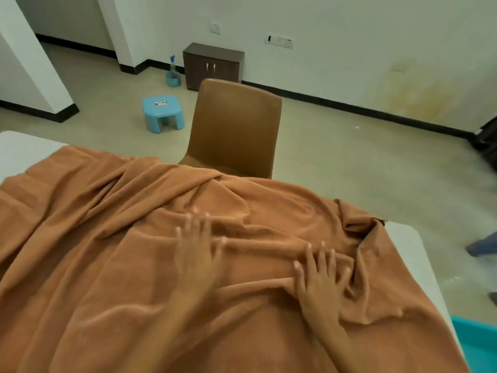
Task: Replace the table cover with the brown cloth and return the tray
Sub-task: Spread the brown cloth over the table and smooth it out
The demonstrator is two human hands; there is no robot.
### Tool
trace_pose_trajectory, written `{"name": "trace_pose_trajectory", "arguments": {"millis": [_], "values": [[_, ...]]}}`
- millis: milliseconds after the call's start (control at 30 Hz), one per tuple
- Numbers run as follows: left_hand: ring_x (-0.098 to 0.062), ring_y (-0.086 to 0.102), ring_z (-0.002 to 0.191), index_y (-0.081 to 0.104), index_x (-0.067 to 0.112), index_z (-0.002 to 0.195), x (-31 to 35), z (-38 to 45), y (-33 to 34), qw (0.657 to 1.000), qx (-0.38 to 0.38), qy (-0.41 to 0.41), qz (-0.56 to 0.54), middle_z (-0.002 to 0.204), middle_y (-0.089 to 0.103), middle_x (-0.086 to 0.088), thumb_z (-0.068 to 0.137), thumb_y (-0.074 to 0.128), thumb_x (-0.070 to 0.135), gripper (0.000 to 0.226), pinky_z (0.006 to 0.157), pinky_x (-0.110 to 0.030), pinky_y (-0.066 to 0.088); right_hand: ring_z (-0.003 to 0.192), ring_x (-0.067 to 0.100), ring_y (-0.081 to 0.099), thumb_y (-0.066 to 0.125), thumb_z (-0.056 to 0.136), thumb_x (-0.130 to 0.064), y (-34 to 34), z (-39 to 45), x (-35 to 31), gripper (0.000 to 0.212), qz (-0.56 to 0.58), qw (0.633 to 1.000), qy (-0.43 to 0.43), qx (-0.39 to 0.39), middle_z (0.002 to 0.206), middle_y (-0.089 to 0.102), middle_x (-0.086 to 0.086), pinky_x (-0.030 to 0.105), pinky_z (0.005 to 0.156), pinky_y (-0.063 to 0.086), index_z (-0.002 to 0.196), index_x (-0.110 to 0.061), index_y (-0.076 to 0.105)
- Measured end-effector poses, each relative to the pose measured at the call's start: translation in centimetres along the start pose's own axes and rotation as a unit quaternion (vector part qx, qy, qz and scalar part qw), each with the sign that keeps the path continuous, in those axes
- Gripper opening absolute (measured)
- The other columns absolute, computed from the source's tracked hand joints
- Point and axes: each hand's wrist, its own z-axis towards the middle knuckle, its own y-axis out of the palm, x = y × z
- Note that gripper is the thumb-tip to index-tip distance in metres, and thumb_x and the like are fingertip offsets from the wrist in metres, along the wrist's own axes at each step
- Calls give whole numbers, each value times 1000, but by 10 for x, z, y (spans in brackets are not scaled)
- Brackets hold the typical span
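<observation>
Both hands, left hand [197, 254] and right hand [321, 281], press flat with fingers spread on the wrinkled brown cloth [94, 238], which covers most of the white table [411, 246].

There is one view only, from a camera worn on the person's head. It looks forward and down from above the near edge of the white table [408, 246]. It is close to the table, so the rumpled brown cloth [107, 251] fills the lower half of the picture. The near edge is cut off at the bottom. Past the far edge the view reaches the brown plastic chair [236, 125], then the pale floor, and ends at the white wall. The picture is tilted, so the table slopes down to the right.
</observation>
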Motion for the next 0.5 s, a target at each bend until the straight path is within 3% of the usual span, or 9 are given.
{"name": "trace_pose_trajectory", "arguments": {"millis": [133, 233, 367, 500], "values": [[-23, 18, 144, 36, 14, 145, 77, -132, 36, 991, -80, 103, -24, 155, 25, -11, 85, 43, 50, 70, 113, -42, 16, 135, 26, 31, 9, 93, -62, 11, -94, 37, 67, -3, 999, 30, -18, 147, 39, 9, 64, 98, 28, 139, -24, 40], [-22, 21, 142, 38, 15, 144, 101, -186, 47, 984, -136, 115, -11, 154, 27, -8, 80, 45, 56, 76, 112, -40, 12, 135, 24, 30, 9, 91, -64, 5, -121, 50, 67, 9, 998, 38, -45, 150, 35, 6, 63, 98, 29, 142, -27, 35], [-22, 20, 144, 34, 11, 146, 108, -193, 52, 979, -170, 111, -13, 155, 26, -9, 88, 40, 59, 76, 112, -45, 15, 141, 26, 25, 28, 89, -56, -2, -100, 55, 66, 1, 997, 27, -68, 155, 23, 5, 61, 105, 26, 147, -26, 27], [-25, 24, 142, 34, 8, 146, 119, -163, 54, 974, -196, 117, 2, 152, 30, -13, 91, 34, 56, 73, 113, -44, 15, 144, 24, 15, 22, 91, -59, -11, -82, 65, 68, 0, 996, 30, -82, 158, 12, 5, 61, 110, 20, 150, -26, 16]]}}
